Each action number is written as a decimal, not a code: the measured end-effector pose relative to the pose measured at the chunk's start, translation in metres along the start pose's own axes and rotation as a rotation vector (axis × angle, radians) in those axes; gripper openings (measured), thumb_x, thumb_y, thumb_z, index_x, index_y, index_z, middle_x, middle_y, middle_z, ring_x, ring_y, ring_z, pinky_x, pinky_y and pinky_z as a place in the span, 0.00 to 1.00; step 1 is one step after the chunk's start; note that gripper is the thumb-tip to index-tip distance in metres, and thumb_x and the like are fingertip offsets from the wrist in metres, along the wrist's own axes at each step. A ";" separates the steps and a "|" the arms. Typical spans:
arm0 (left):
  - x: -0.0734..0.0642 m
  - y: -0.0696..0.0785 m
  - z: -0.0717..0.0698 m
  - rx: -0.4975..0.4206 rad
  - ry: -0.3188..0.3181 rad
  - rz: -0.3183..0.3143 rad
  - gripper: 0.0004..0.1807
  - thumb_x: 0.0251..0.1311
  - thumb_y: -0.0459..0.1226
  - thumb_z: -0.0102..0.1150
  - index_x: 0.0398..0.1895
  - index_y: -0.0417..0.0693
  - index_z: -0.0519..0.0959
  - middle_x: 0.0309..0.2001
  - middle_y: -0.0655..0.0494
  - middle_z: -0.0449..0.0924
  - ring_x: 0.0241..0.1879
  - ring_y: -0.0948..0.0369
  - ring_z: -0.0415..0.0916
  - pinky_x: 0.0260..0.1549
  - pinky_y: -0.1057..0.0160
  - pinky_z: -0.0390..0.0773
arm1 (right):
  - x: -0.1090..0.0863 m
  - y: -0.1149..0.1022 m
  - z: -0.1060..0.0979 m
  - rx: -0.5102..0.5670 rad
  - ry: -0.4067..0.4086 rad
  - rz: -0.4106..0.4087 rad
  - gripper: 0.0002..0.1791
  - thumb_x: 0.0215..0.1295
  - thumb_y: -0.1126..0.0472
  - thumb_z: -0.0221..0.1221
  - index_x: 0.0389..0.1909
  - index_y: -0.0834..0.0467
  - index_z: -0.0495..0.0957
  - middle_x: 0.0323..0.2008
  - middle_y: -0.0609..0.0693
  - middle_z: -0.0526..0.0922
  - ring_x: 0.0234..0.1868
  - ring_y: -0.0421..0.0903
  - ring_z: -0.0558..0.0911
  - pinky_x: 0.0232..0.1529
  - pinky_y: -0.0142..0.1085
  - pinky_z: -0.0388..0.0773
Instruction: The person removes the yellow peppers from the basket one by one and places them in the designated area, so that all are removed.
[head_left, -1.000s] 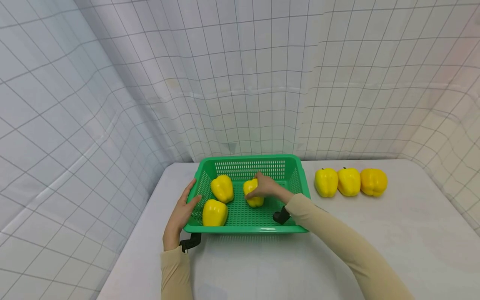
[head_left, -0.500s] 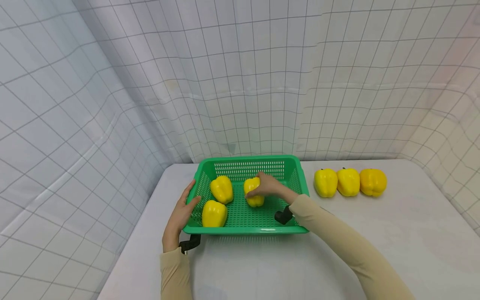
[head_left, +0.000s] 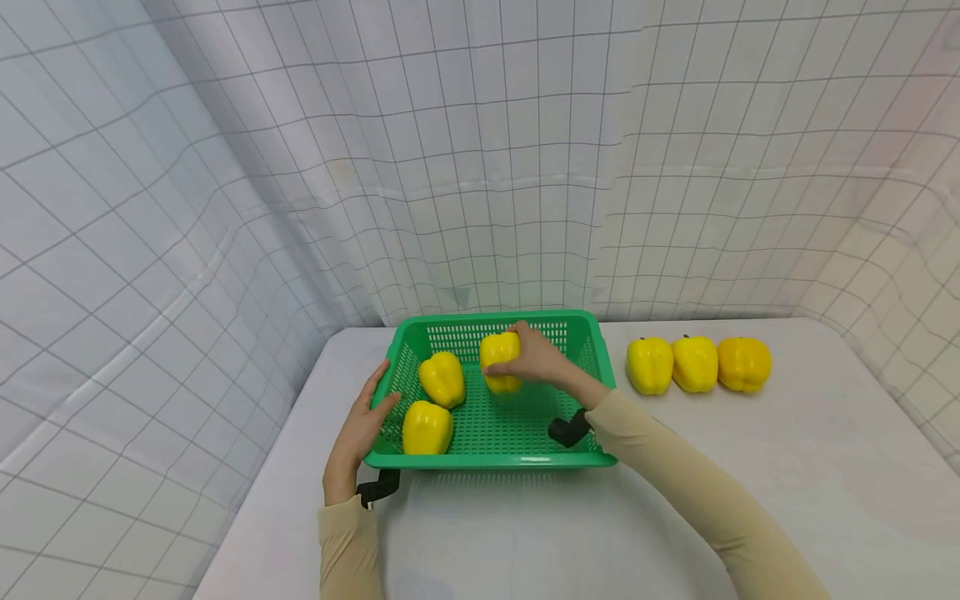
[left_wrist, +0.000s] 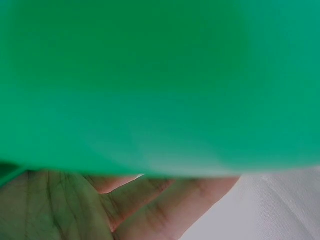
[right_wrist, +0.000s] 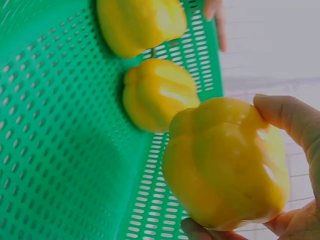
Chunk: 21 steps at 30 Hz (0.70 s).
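Observation:
In the head view my right hand [head_left: 538, 358] grips a yellow bell pepper [head_left: 498, 360] above the floor of a green plastic basket [head_left: 510, 460]. From the right wrist, this bell pepper [right_wrist: 225, 162] looks large, held between the thumb and fingers, its blossom end towards the camera. My left hand [head_left: 362, 427] holds the basket's left rim, thumb over the inner side and fingers along the outside. The left wrist view is mostly filled by blurred green basket wall [left_wrist: 150, 100], with fingers behind it. Two more yellow bell peppers, a rear one [head_left: 442, 379] and a front one [head_left: 428, 428], lie at the basket's left end.
Right of the basket, three bell peppers stand in a row on the white table [head_left: 787, 467]: a left one [head_left: 650, 365], a middle one [head_left: 695, 364] and a deeper yellow one [head_left: 744, 364]. A gridded white curtain [head_left: 480, 167] hangs behind the table.
My right hand has raised the bell pepper off the basket floor, up and slightly left towards the back wall. The left hand stays at the basket's left rim.

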<state>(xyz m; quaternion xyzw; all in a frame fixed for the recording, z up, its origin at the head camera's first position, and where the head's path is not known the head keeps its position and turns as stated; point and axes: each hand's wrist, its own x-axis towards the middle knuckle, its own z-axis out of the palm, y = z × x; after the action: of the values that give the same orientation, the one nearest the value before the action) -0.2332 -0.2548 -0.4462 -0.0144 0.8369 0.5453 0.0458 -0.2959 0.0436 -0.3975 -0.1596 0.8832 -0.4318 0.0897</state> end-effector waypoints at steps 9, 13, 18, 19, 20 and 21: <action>-0.001 0.001 0.000 0.005 0.001 0.003 0.33 0.72 0.46 0.44 0.75 0.68 0.45 0.74 0.50 0.41 0.67 0.44 0.49 0.58 0.36 0.53 | -0.012 -0.012 -0.012 0.081 0.066 -0.058 0.41 0.52 0.49 0.68 0.61 0.64 0.61 0.48 0.59 0.71 0.39 0.51 0.76 0.34 0.39 0.77; -0.001 0.000 0.000 0.003 0.001 0.006 0.33 0.72 0.45 0.44 0.75 0.68 0.46 0.74 0.49 0.41 0.66 0.44 0.50 0.58 0.36 0.54 | -0.018 -0.014 -0.018 0.126 0.104 -0.054 0.43 0.51 0.47 0.69 0.62 0.62 0.60 0.50 0.58 0.72 0.41 0.51 0.76 0.37 0.40 0.77; 0.000 0.000 0.000 -0.002 -0.001 0.008 0.33 0.72 0.45 0.45 0.76 0.67 0.45 0.75 0.51 0.40 0.68 0.45 0.48 0.59 0.36 0.52 | -0.025 -0.014 -0.025 0.172 0.152 -0.039 0.45 0.51 0.45 0.69 0.64 0.60 0.59 0.53 0.59 0.71 0.44 0.53 0.77 0.38 0.42 0.77; 0.000 0.000 0.000 -0.003 -0.002 0.007 0.33 0.72 0.45 0.45 0.76 0.67 0.45 0.75 0.51 0.40 0.68 0.45 0.47 0.59 0.36 0.51 | -0.027 -0.014 -0.026 0.183 0.163 -0.038 0.45 0.51 0.45 0.68 0.64 0.59 0.58 0.53 0.59 0.71 0.44 0.53 0.77 0.38 0.42 0.77; 0.000 0.000 0.000 -0.002 -0.002 0.006 0.33 0.72 0.46 0.45 0.76 0.67 0.45 0.75 0.51 0.40 0.68 0.45 0.47 0.59 0.36 0.51 | -0.029 -0.013 -0.028 0.191 0.175 -0.037 0.45 0.52 0.45 0.68 0.64 0.59 0.58 0.54 0.59 0.71 0.45 0.53 0.76 0.38 0.42 0.77; 0.001 0.000 0.000 -0.001 -0.003 0.004 0.33 0.72 0.46 0.45 0.76 0.68 0.45 0.75 0.51 0.40 0.68 0.45 0.46 0.59 0.36 0.51 | -0.031 -0.013 -0.029 0.200 0.186 -0.037 0.45 0.52 0.45 0.68 0.64 0.59 0.58 0.54 0.58 0.71 0.45 0.53 0.76 0.38 0.42 0.77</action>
<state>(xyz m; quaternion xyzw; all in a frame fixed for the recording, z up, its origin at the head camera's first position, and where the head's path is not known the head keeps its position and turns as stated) -0.2338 -0.2549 -0.4463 -0.0118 0.8365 0.5459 0.0458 -0.2728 0.0689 -0.3691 -0.1254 0.8372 -0.5321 0.0151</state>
